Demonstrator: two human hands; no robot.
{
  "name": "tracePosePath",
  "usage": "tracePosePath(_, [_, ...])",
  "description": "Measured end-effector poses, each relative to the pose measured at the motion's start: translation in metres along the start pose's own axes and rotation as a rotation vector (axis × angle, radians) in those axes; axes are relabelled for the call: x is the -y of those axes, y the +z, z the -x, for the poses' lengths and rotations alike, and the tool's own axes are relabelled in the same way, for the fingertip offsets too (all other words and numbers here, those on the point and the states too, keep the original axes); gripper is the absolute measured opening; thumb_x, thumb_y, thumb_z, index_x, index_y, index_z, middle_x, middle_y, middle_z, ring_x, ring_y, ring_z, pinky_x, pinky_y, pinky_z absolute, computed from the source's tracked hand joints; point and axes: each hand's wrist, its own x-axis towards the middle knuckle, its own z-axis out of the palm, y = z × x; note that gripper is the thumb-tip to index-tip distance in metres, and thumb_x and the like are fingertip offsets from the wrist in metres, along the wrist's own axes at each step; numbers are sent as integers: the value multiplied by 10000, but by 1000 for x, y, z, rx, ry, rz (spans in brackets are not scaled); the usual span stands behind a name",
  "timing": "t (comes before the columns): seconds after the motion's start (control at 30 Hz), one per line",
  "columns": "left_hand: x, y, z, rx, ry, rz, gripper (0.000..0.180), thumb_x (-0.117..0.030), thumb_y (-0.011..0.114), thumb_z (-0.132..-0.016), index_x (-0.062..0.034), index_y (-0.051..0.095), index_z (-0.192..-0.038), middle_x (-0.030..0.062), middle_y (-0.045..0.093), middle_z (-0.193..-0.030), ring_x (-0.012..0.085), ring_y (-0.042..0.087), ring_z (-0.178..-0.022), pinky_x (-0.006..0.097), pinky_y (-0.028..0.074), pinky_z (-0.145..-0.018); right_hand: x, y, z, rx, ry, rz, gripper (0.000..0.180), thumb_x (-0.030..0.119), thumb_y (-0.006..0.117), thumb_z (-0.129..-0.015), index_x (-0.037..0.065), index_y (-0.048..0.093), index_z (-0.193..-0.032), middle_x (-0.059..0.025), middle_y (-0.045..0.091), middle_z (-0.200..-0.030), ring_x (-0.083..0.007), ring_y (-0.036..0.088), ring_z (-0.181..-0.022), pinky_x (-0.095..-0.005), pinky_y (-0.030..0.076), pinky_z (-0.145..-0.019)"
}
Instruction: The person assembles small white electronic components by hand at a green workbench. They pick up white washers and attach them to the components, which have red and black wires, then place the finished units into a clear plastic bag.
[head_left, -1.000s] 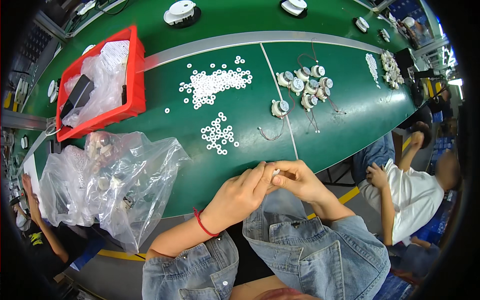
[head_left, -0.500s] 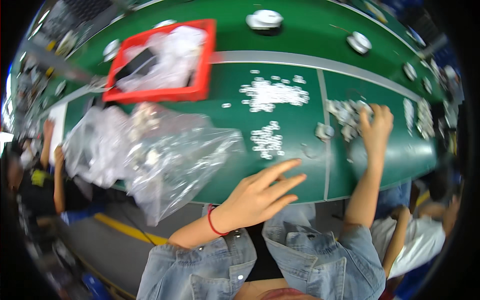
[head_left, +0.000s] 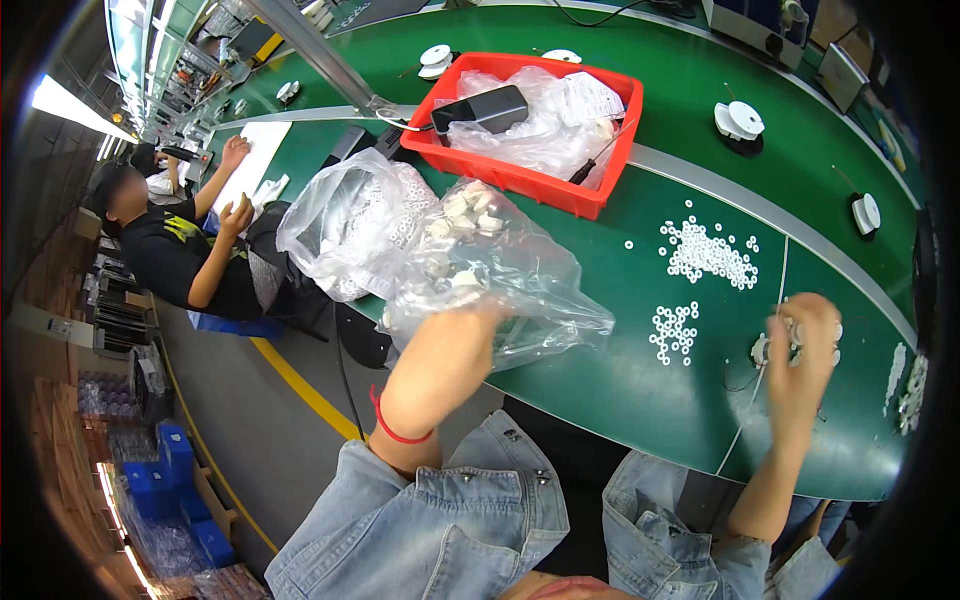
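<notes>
My left hand (head_left: 462, 325) reaches into the mouth of a clear plastic bag (head_left: 520, 275) filled with small white parts, at the near edge of the green table (head_left: 620, 385). The bag hides its fingers. A red band (head_left: 395, 432) circles that wrist. My right hand (head_left: 805, 345) is blurred and rests over a cluster of round white parts with thin wires (head_left: 765, 350) at the right. Its grip cannot be made out. Two piles of tiny white rings (head_left: 710, 255) (head_left: 675, 330) lie between the hands.
A second clear bag (head_left: 350, 220) lies left of the first. Behind them, a red tray (head_left: 520, 182) holds plastic wrap and a black device. White spools (head_left: 740, 120) (head_left: 865, 212) sit on the far strip. Another seated person (head_left: 190, 255) works at the left.
The view has swung left. My left hand went from open in the air into the clear bag. My right hand stays stretched out over the round wired parts.
</notes>
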Motion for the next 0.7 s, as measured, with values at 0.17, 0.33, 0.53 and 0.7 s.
tracePosePath(0.17, [30, 7, 2, -245, -174, 125, 119, 67, 543, -771, 77, 620, -862, 280, 633, -776, 448, 644, -750, 490, 514, -659, 104, 48, -12, 211, -842, -351, 163, 97, 672, -771, 13, 644, -908, -140, 644, -1052, -303, 628, -1096, -394, 543, -918])
tracePosePath(0.33, [44, 9, -24, -269, -155, 131, 151, 11, 585, -804, 46, 661, -930, 293, 650, -868, 483, 628, -813, 536, 506, -738, 170, 116, -38, 359, -821, -600, 211, 52, 609, -816, -39, 599, -1007, -184, 643, -1049, -343, 648, -1072, -392, 575, -828])
tracePosePath(0.53, [48, 35, -28, -346, -235, 119, 305, -44, 752, -731, 20, 698, -1025, 232, 658, -963, 418, 657, -877, 460, 538, -788, 172, 218, -53, 377, -485, -175, 309, 71, 655, -785, -42, 589, -1064, -187, 620, -1020, -287, 702, -732, -346, 594, -623])
tracePosePath(0.7, [51, 50, -29, -373, -244, 31, 330, -70, 774, -708, -5, 699, -1023, 205, 639, -971, 397, 654, -884, 448, 545, -774, 179, 244, -55, 279, -419, -93, 443, 75, 687, -751, 7, 560, -1170, -228, 596, -1103, -310, 705, -725, -366, 590, -612])
